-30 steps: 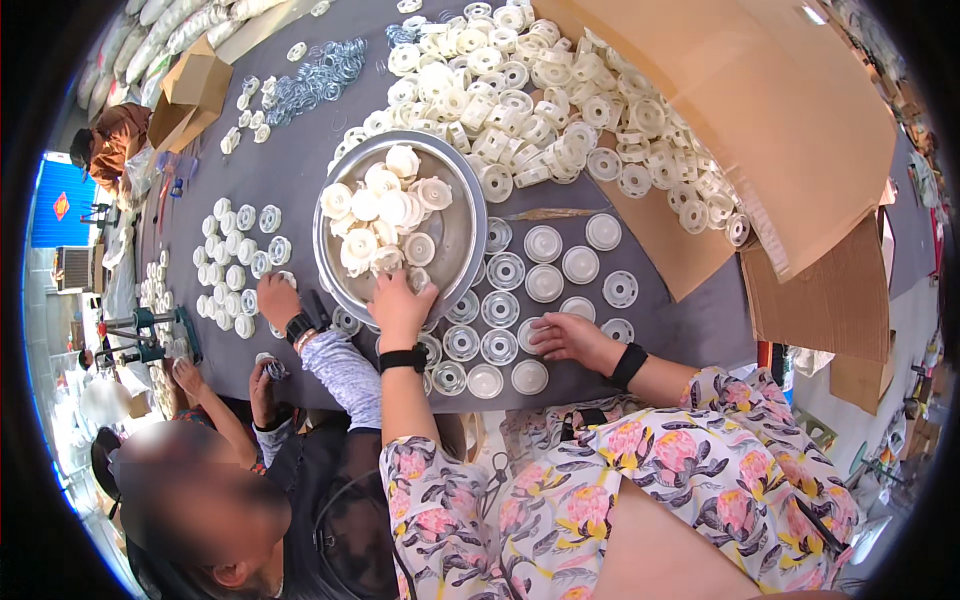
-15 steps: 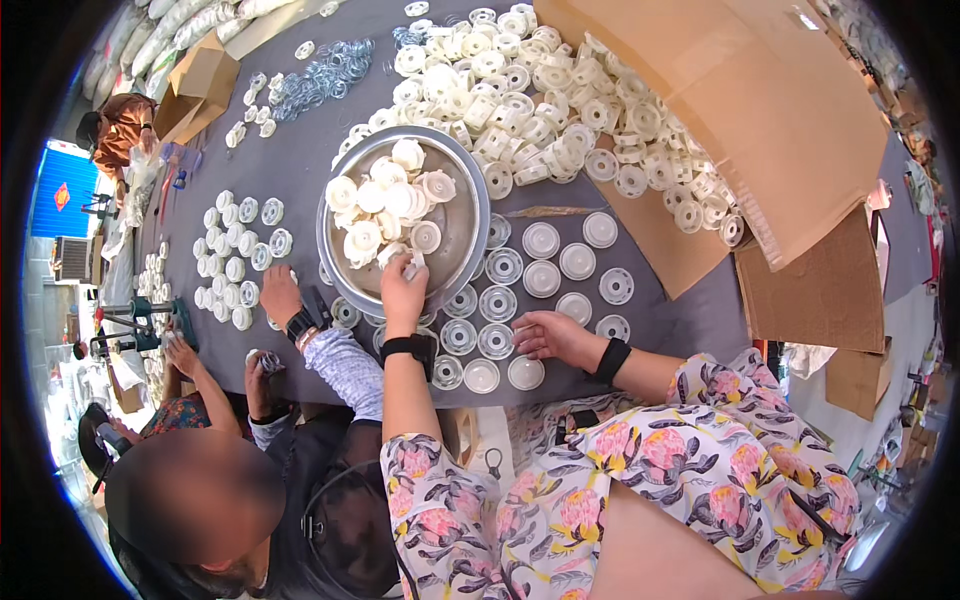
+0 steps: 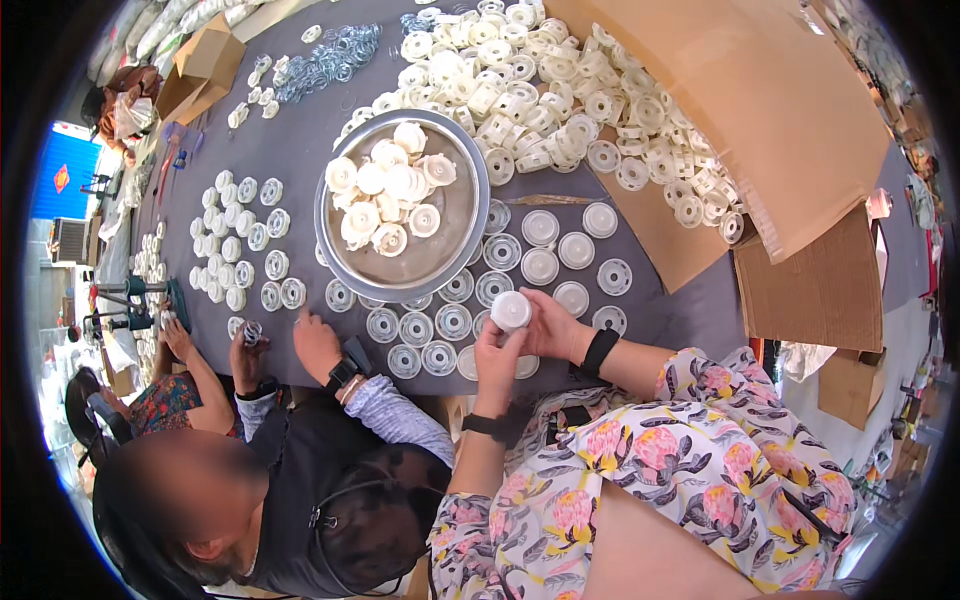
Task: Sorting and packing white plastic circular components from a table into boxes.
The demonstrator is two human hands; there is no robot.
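Observation:
Both my hands meet above the near part of the table, with a white round plastic part (image 3: 511, 311) between them. My left hand (image 3: 496, 362) grips it from below left, fingers closed. From the right, my right hand (image 3: 552, 326) closes its fingers on the same part. Rows of white discs with grey rings (image 3: 453, 321) lie flat beside and partly under my hands. Plain white round caps (image 3: 540, 266) lie just beyond. Left of these stands a metal basin (image 3: 455, 235) with cream plastic pieces (image 3: 399, 181) heaped in its middle.
A big pile of cream ring-shaped parts (image 3: 510, 95) covers the far table, beside cardboard sheets (image 3: 720, 100) at right. Blue-grey springs (image 3: 330, 62) lie far left. A co-worker's hand (image 3: 318, 345) is close on my left; their other hand holds a small round part (image 3: 252, 333).
My left hand has left the basin and come right and nearer, meeting my right hand at a white round part. The co-worker's watch-wearing hand has shifted nearer and right.

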